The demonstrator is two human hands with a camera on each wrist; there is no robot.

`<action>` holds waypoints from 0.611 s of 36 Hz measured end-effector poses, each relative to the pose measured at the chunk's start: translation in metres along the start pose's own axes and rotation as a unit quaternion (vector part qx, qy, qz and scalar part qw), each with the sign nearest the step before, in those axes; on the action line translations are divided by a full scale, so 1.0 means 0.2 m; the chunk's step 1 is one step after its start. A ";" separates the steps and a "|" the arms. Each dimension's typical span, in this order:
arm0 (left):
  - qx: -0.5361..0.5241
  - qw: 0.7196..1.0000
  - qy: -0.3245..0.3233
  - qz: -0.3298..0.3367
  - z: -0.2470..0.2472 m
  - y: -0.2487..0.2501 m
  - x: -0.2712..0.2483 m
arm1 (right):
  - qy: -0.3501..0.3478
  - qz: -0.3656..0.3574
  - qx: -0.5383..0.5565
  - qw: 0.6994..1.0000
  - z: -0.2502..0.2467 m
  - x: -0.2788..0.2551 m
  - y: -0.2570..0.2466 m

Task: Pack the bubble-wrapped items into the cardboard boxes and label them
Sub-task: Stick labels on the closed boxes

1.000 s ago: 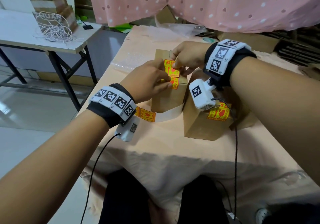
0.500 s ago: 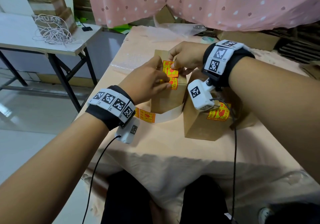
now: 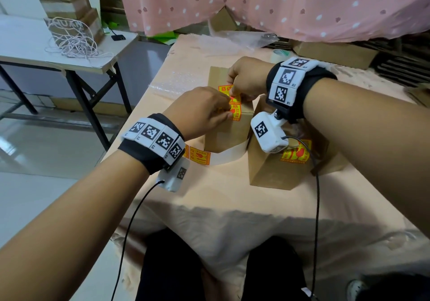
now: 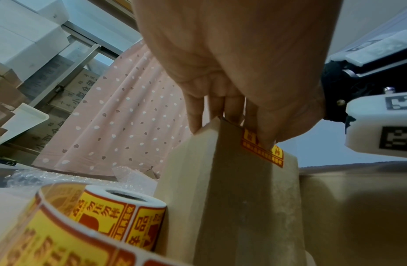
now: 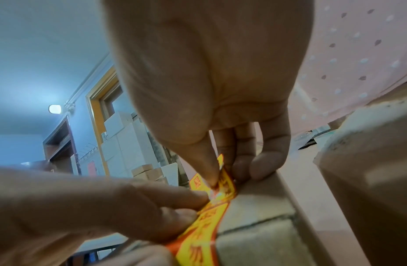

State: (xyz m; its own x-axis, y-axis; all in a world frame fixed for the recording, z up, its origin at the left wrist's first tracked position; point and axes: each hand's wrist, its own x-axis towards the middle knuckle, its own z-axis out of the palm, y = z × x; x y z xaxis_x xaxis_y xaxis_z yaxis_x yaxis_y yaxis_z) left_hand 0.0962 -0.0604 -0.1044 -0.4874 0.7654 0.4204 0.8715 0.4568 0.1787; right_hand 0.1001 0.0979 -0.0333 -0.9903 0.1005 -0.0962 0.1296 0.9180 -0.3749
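A small closed cardboard box [image 3: 222, 130] stands on the peach-covered table [image 3: 209, 198]. A yellow-and-red fragile label [image 3: 236, 114] folds over the box's top front edge. My left hand [image 3: 229, 111] pinches the label at that edge, thumb on the front face [image 4: 264, 142]. My right hand [image 3: 233, 94] pinches the label's upper end between thumb and forefinger [image 5: 217, 180], and that end stands slightly off the box top. A second box [image 3: 270, 172] with its own label [image 3: 295, 155] stands to the right. No bubble-wrapped items show inside either box.
A roll of the same labels [image 4: 120, 216] sits left of the box, with its white backing strip [image 3: 228, 156] curving round the front. Loose bubble wrap [image 3: 176, 81] lies behind. Beyond are a pink dotted curtain [image 3: 279, 2] and a white side table [image 3: 46, 51] holding cord.
Both hands stay on the label over the box's top edge. My right fingertips have shifted slightly toward the left hand's fingers. The boxes have not moved.
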 end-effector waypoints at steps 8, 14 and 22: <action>0.025 0.999 -0.018 -0.016 -0.01 0.01 0.02 | 0.026 -0.011 -0.156 0.987 0.02 -0.03 -0.06; 0.026 0.999 -0.019 -0.015 -0.01 0.00 0.02 | 0.042 0.001 -0.226 0.973 0.00 -0.06 -0.06; 0.012 0.999 -0.005 -0.040 0.00 -0.01 0.03 | -0.001 -0.030 -0.250 0.968 0.02 -0.13 -0.11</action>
State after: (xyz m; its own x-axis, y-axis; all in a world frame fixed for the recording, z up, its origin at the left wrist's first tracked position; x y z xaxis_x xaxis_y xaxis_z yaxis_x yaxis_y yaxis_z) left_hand 0.0921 -0.0566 -0.1015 -0.5554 0.7308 0.3967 0.8285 0.5272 0.1888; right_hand 0.1238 0.0731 -0.0262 -0.9951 0.0419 -0.0901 0.0316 0.9931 0.1128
